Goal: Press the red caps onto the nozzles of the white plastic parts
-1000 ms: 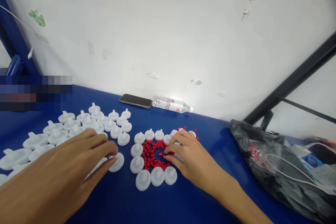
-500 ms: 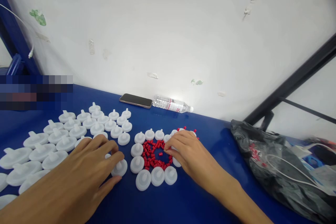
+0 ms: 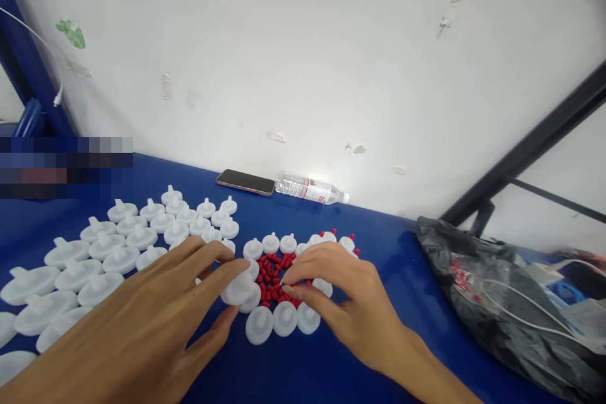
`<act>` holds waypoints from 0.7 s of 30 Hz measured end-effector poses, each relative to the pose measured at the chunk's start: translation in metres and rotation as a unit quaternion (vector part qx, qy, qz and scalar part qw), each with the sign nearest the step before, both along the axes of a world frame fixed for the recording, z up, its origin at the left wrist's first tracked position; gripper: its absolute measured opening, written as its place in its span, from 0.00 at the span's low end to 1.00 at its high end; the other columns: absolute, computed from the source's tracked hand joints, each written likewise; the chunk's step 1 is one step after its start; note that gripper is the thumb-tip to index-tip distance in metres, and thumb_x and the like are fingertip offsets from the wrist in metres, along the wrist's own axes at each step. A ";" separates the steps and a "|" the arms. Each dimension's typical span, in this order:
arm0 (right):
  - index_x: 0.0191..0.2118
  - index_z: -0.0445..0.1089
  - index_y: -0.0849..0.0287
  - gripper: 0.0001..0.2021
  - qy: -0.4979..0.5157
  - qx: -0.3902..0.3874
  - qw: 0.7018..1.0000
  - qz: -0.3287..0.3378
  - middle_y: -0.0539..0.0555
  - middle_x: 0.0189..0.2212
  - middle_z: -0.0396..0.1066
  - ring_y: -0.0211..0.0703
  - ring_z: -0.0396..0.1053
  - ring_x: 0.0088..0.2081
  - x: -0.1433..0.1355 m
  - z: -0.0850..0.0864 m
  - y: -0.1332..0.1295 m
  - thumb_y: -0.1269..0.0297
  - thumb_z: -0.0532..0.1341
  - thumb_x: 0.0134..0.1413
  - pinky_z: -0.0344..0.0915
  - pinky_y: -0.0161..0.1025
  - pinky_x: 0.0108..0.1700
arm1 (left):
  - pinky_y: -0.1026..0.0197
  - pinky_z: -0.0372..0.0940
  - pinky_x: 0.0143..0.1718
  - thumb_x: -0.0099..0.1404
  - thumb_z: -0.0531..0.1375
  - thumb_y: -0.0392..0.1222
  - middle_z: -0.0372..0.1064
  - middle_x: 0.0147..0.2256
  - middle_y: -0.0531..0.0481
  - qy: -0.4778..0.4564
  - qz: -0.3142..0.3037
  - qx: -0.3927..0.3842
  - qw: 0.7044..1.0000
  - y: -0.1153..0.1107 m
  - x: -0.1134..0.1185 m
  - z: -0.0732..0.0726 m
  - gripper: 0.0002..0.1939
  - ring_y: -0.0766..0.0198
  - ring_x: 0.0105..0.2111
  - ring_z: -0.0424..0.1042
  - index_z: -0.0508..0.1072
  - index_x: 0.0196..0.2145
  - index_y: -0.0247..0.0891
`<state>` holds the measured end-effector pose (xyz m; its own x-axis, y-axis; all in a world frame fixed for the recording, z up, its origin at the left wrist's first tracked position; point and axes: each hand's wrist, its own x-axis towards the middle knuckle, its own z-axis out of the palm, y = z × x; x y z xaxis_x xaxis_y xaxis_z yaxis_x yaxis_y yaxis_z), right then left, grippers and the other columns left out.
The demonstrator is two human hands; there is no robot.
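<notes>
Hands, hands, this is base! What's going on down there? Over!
Left hand: pinching a stemmed white disc. Right hand: fingertips over the red caps, grip unclear. More white discs ring the caps; phone and bottle beyond.

Bottle (image 3: 311, 189) and phone (image 3: 245, 182) lie behind the discs (image 3: 141, 237), the bag (image 3: 497, 290) right.

In lower middle of the frame, the right hand (image 3: 341, 293) is above the red caps (image 3: 271, 271), and the left hand (image 3: 189, 293) holds a white disc (image 3: 238, 289)
</notes>
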<state>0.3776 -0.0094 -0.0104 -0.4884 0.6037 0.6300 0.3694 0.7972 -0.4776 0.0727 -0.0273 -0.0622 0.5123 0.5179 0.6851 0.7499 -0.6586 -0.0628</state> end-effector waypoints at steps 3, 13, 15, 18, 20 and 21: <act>0.49 0.90 0.48 0.06 0.046 -0.035 0.998 0.018 0.51 0.42 0.94 0.51 0.92 0.45 -0.006 0.002 -0.005 0.58 0.75 0.85 0.86 0.48 0.54 | 0.54 0.66 0.76 0.86 0.55 0.36 0.84 0.58 0.55 0.011 -0.016 0.013 1.000 -0.001 0.007 0.008 0.20 0.54 0.64 0.80 0.86 0.51 0.54; 0.47 0.92 0.46 0.07 0.059 -0.060 0.996 0.036 0.50 0.40 0.94 0.50 0.92 0.40 -0.012 0.000 -0.009 0.57 0.76 0.84 0.87 0.49 0.53 | 0.54 0.71 0.71 0.87 0.53 0.27 0.81 0.54 0.52 0.023 -0.042 0.054 0.997 -0.008 0.027 0.012 0.23 0.57 0.59 0.78 0.84 0.43 0.48; 0.47 0.92 0.47 0.06 0.062 -0.050 0.996 0.029 0.50 0.39 0.94 0.50 0.92 0.39 -0.011 0.001 -0.008 0.57 0.77 0.83 0.86 0.49 0.52 | 0.54 0.72 0.69 0.87 0.54 0.28 0.80 0.54 0.51 0.026 -0.040 0.072 0.996 -0.008 0.027 0.013 0.22 0.57 0.58 0.79 0.85 0.45 0.47; 0.47 0.92 0.48 0.05 0.067 -0.034 0.997 0.026 0.50 0.39 0.94 0.49 0.91 0.39 -0.009 0.003 -0.007 0.59 0.78 0.82 0.85 0.47 0.50 | 0.54 0.70 0.68 0.87 0.54 0.28 0.79 0.54 0.50 0.018 -0.032 0.080 0.996 -0.007 0.026 0.015 0.20 0.56 0.60 0.78 0.84 0.48 0.45; 0.48 0.92 0.48 0.05 0.063 -0.025 0.997 0.036 0.50 0.40 0.94 0.48 0.92 0.40 -0.008 0.002 -0.006 0.60 0.77 0.83 0.85 0.47 0.51 | 0.55 0.68 0.69 0.89 0.54 0.29 0.78 0.55 0.50 0.006 -0.041 0.067 0.997 -0.006 0.027 0.014 0.19 0.57 0.59 0.77 0.83 0.49 0.45; 0.49 0.92 0.49 0.05 0.062 -0.020 0.997 0.044 0.50 0.41 0.95 0.48 0.92 0.40 -0.008 0.001 -0.006 0.61 0.77 0.83 0.86 0.46 0.51 | 0.56 0.67 0.69 0.90 0.53 0.30 0.78 0.55 0.51 -0.001 -0.050 0.062 0.997 -0.006 0.027 0.013 0.18 0.58 0.59 0.76 0.82 0.49 0.45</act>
<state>0.3693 -0.0149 -0.0096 -0.4595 0.5878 0.6658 0.2353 0.8035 -0.5469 0.1000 -0.0338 -0.0493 0.5555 0.3752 0.7421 0.6811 -0.7172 -0.1473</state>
